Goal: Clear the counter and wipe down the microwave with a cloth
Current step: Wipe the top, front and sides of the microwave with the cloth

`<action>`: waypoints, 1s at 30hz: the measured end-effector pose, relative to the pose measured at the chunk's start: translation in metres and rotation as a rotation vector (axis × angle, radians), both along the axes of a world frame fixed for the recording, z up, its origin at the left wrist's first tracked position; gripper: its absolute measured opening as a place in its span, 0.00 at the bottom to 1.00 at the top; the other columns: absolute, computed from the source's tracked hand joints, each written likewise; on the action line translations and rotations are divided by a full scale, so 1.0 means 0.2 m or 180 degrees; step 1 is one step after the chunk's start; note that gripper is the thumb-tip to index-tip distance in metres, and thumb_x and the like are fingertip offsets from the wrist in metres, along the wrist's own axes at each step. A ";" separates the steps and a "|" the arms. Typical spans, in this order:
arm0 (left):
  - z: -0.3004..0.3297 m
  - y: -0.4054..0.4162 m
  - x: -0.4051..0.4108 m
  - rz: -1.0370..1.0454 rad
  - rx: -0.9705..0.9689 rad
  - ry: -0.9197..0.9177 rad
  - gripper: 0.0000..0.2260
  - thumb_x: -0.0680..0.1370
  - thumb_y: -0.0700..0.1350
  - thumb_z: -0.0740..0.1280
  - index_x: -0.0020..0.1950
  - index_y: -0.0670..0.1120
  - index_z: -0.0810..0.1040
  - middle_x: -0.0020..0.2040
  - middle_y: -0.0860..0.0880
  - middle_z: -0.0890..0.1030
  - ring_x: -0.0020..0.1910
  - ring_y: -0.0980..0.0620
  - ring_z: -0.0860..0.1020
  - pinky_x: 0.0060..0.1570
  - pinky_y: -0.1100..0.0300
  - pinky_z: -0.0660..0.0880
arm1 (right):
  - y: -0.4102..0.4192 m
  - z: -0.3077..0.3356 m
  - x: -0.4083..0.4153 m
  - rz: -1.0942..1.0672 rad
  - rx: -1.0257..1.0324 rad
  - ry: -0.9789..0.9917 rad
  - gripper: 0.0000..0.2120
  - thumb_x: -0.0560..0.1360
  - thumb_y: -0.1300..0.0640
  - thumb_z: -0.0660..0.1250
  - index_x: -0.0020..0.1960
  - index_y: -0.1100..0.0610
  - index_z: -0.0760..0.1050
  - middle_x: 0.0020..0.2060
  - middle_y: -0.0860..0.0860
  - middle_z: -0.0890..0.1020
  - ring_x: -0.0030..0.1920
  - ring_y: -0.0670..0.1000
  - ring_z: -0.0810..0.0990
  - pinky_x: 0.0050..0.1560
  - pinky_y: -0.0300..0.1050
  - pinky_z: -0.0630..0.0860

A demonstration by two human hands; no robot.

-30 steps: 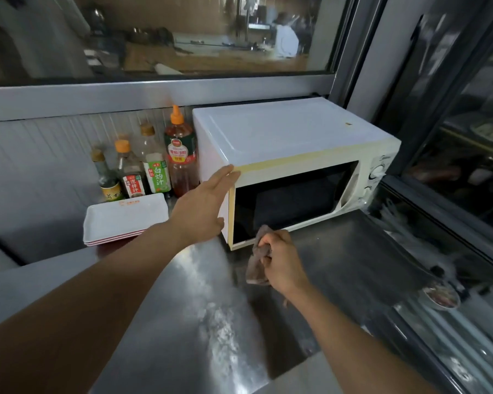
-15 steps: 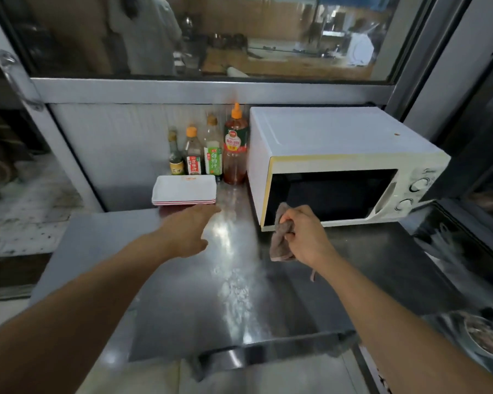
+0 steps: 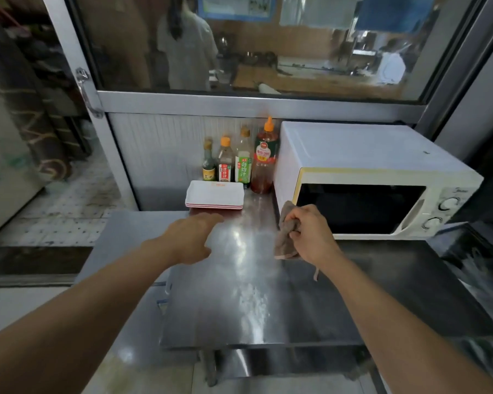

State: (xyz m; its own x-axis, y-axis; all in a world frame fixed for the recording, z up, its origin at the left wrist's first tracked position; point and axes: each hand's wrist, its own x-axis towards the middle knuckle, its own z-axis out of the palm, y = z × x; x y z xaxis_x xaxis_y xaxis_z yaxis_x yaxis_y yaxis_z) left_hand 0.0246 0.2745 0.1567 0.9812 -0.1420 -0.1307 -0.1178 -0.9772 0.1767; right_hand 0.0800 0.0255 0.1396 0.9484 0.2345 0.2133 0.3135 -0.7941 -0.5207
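A white microwave (image 3: 362, 155) with a dark door stands at the back right of the steel counter (image 3: 256, 302). My right hand (image 3: 310, 234) grips a bunched brown cloth (image 3: 285, 234) just in front of the microwave's lower left corner. My left hand (image 3: 191, 237) hovers over the counter with fingers stretched toward a stack of white rectangular plates (image 3: 214, 194), short of touching it. Several sauce bottles (image 3: 242, 163) stand in a row behind the plates, beside the microwave.
A glass window (image 3: 254, 44) with a metal frame rises behind the counter; a person stands beyond it. A door frame with a latch (image 3: 84, 89) is at the left. The counter's front edge (image 3: 254, 346) drops to the floor.
My left hand left the microwave's top corner and came down over the counter toward the plates. My right hand keeps the cloth near the microwave's lower left corner. The view pulled back.
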 end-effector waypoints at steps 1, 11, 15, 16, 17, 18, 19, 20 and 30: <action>0.00 0.01 0.03 -0.0062 -0.0032 -0.0049 0.32 0.73 0.44 0.68 0.74 0.52 0.58 0.73 0.50 0.65 0.69 0.48 0.67 0.65 0.51 0.68 | 0.02 0.01 0.00 -0.0042 -0.0024 -0.0014 0.11 0.72 0.68 0.63 0.48 0.55 0.75 0.50 0.50 0.70 0.48 0.50 0.75 0.53 0.44 0.74; 0.00 0.32 0.47 -0.0985 -0.0141 -0.0274 0.31 0.74 0.45 0.67 0.75 0.52 0.59 0.73 0.51 0.64 0.70 0.50 0.65 0.64 0.55 0.67 | 0.34 0.04 0.09 -0.0834 -0.0818 -0.0308 0.12 0.72 0.69 0.59 0.49 0.57 0.75 0.50 0.55 0.73 0.45 0.53 0.76 0.45 0.48 0.78; 0.00 0.44 0.62 -0.1353 -0.0121 -0.0226 0.29 0.73 0.44 0.67 0.72 0.51 0.62 0.70 0.50 0.68 0.67 0.48 0.68 0.63 0.53 0.69 | 0.53 0.01 0.06 -0.1208 -0.0515 -0.0567 0.11 0.72 0.68 0.58 0.44 0.54 0.72 0.41 0.49 0.72 0.39 0.51 0.69 0.36 0.42 0.70; 0.00 0.45 0.65 -0.1450 -0.0120 -0.0227 0.28 0.73 0.44 0.67 0.72 0.51 0.63 0.69 0.50 0.69 0.67 0.48 0.69 0.62 0.53 0.70 | 0.58 0.01 0.07 -0.1418 -0.0358 -0.0555 0.12 0.72 0.68 0.58 0.41 0.52 0.73 0.38 0.48 0.73 0.38 0.51 0.69 0.37 0.40 0.69; 0.00 0.45 0.68 -0.1540 -0.0158 -0.0234 0.29 0.73 0.44 0.66 0.73 0.51 0.62 0.70 0.50 0.69 0.67 0.49 0.69 0.62 0.53 0.70 | 0.60 0.01 0.05 -0.1512 -0.0282 -0.0698 0.13 0.72 0.67 0.59 0.36 0.51 0.72 0.34 0.50 0.75 0.35 0.51 0.70 0.35 0.39 0.68; 0.00 0.46 0.72 -0.1633 -0.0221 -0.0239 0.30 0.73 0.44 0.66 0.74 0.52 0.60 0.71 0.51 0.67 0.68 0.49 0.68 0.62 0.54 0.69 | 0.61 0.01 0.05 -0.1700 -0.0103 -0.0771 0.14 0.72 0.66 0.59 0.33 0.52 0.73 0.31 0.53 0.74 0.32 0.50 0.71 0.33 0.39 0.68; 0.00 0.45 0.75 -0.1735 -0.0276 -0.0236 0.32 0.73 0.44 0.66 0.75 0.52 0.58 0.73 0.51 0.66 0.69 0.49 0.67 0.63 0.55 0.68 | 0.61 0.02 0.03 -0.1679 -0.0187 -0.0840 0.12 0.72 0.66 0.59 0.34 0.53 0.73 0.33 0.54 0.74 0.32 0.48 0.71 0.33 0.39 0.67; 0.00 0.45 0.78 -0.1837 -0.0317 -0.0234 0.33 0.73 0.44 0.66 0.76 0.52 0.57 0.74 0.51 0.64 0.70 0.50 0.66 0.64 0.56 0.67 | 0.61 0.04 0.04 -0.1791 -0.0332 -0.0823 0.09 0.72 0.65 0.60 0.37 0.55 0.74 0.35 0.53 0.72 0.32 0.47 0.71 0.34 0.39 0.68; 0.02 0.29 1.13 -0.2361 -0.0248 -0.0324 0.31 0.74 0.42 0.65 0.75 0.50 0.58 0.74 0.51 0.62 0.72 0.50 0.63 0.68 0.55 0.64 | 0.54 0.12 0.30 -0.2396 -0.0887 -0.0940 0.14 0.75 0.63 0.63 0.60 0.58 0.76 0.62 0.54 0.72 0.61 0.57 0.71 0.56 0.51 0.72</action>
